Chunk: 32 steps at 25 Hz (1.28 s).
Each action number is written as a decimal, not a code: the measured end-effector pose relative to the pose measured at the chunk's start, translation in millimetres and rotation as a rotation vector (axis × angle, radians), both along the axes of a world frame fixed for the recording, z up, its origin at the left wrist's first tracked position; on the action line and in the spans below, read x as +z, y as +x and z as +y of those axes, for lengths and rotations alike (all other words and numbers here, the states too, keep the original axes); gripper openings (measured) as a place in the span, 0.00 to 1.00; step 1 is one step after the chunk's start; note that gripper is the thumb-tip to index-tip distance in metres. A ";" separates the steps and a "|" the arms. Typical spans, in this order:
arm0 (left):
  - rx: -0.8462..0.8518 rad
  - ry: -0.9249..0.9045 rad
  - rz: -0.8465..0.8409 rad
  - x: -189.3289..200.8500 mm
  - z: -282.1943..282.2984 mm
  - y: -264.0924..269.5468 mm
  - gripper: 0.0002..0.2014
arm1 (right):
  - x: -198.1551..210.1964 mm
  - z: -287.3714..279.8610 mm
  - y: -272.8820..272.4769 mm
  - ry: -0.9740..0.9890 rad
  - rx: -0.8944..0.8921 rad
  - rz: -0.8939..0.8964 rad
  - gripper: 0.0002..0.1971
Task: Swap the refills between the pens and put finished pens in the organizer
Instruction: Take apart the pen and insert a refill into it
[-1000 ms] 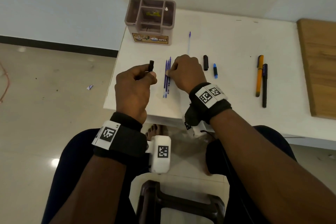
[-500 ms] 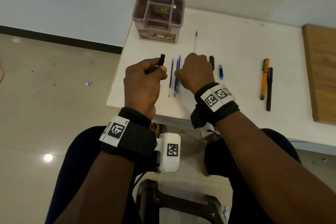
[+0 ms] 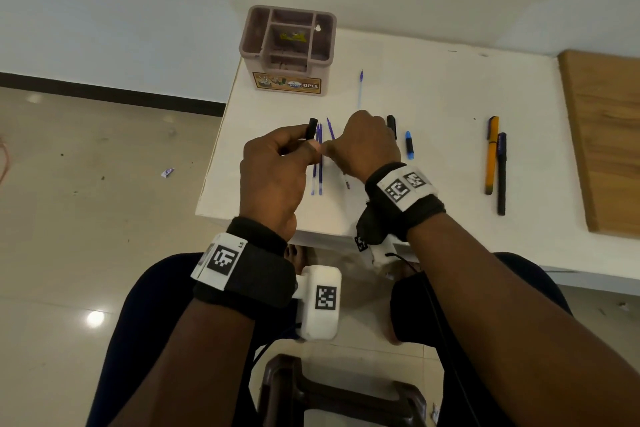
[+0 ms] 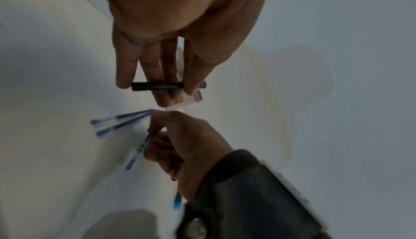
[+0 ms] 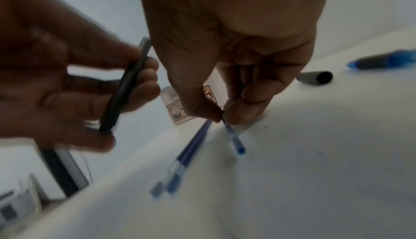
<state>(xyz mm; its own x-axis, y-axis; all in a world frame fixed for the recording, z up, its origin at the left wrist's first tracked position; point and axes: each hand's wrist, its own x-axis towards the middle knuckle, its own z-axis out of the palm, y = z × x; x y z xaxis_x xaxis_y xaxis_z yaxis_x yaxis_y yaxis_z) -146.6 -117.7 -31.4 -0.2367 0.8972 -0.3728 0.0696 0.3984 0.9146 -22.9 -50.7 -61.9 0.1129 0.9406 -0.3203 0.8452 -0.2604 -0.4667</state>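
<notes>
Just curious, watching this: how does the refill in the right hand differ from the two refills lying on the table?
The held refill is pinched by the right hand and tilted, lifted off the white table. The two loose refills lie flat, side by side, untouched, beside the left hand, which grips a black pen barrel. All three are thin blue ink tubes.

Black pen barrel (image 3: 311,128), blue refills (image 3: 318,163), mauve organizer (image 3: 288,48), orange pen (image 3: 491,154).

Four blue refills (image 3: 319,163) are showing at centre frame, two whole pens (image 3: 491,154) at right, two loose caps (image 3: 409,145), one barrel (image 3: 311,128), one organizer (image 3: 290,49).
</notes>
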 end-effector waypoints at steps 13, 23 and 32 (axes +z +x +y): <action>-0.235 0.012 -0.023 2.1 10.2 63.2 0.14 | 61.6 -8.0 87.2 0.680 -0.404 0.697 0.07; -0.236 -0.002 -0.019 3.4 12.2 77.2 0.14 | 43.0 -14.0 89.7 0.679 -0.336 0.605 0.06; -0.222 0.081 -0.068 4.6 16.1 71.4 0.14 | 35.0 -25.2 79.6 0.496 -0.163 0.569 0.09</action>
